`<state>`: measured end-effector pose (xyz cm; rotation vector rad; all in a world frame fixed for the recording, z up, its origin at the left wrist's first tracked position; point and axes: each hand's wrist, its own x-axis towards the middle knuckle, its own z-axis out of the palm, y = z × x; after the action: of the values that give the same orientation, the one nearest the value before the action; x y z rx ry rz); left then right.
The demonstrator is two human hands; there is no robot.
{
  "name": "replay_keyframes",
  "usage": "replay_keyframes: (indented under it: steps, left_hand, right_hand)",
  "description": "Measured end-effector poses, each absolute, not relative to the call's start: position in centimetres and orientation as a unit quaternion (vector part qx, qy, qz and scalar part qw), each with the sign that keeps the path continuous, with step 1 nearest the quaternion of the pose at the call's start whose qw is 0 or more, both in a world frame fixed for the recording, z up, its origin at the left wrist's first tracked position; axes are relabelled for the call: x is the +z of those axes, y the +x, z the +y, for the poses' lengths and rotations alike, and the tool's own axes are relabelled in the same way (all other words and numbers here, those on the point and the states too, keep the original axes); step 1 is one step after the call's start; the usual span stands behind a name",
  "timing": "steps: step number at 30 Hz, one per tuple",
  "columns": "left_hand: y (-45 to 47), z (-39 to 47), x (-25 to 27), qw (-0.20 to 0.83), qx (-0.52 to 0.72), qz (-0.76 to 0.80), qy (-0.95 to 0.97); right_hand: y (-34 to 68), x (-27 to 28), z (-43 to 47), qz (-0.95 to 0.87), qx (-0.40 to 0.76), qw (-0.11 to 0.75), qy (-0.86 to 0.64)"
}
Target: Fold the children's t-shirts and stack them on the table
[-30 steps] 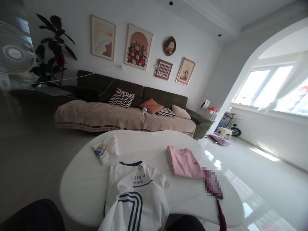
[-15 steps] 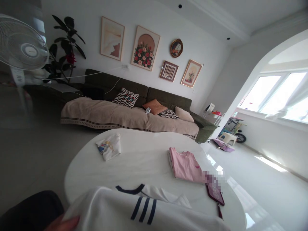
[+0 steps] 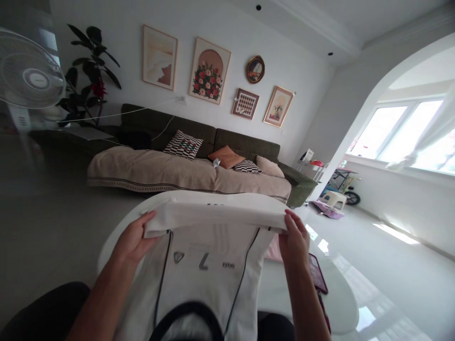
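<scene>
A white jersey [image 3: 209,279] with dark piping, a badge, a "7" and a black collar is stretched out before me, its collar nearest my body. My left hand [image 3: 137,237] pinches the left end of its far edge, fingers closed on the cloth. At the right end of that edge, my right hand [image 3: 295,234] grips the fabric in the same way. The far edge is folded over into a band and held raised above the white table. Behind my right hand a folded pink shirt [image 3: 273,248] shows only in part.
The white oval table [image 3: 341,293] carries a phone-like dark red item [image 3: 318,274] at its right. Beyond it stands a green sofa [image 3: 249,142] with a beige cover and cushions. A fan [image 3: 31,78] and a plant [image 3: 93,61] are at the left.
Both hands have come up and apart with the jersey, spreading it above the table. Its chest side now shows, and it covers the folded white garment on the table.
</scene>
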<state>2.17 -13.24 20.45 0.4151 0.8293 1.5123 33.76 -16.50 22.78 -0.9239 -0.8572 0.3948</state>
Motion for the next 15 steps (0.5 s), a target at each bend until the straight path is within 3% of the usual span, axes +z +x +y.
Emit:
replay_keyframes:
  steps: [4,7,12,15]
  left_hand:
    - [1.9,-12.3,23.2,0.506,0.764,0.292,0.272]
    - [1.4,-12.1,21.0,0.464,0.761,0.321,0.321]
    - [0.6,-11.9,8.8,0.486,0.625,0.512,0.334]
    - [0.0,-12.8,1.2,0.430,0.539,0.627,0.362]
  right_hand:
    - [35.7,23.9,-15.6,-0.362,0.156,0.842,-0.368]
    - [37.2,21.0,-16.0,-0.369,0.171,0.815,-0.412]
    - [38.2,8.7,-16.5,-0.441,0.292,0.632,-0.567]
    - [38.6,1.4,-17.6,-0.445,0.325,0.523,-0.650]
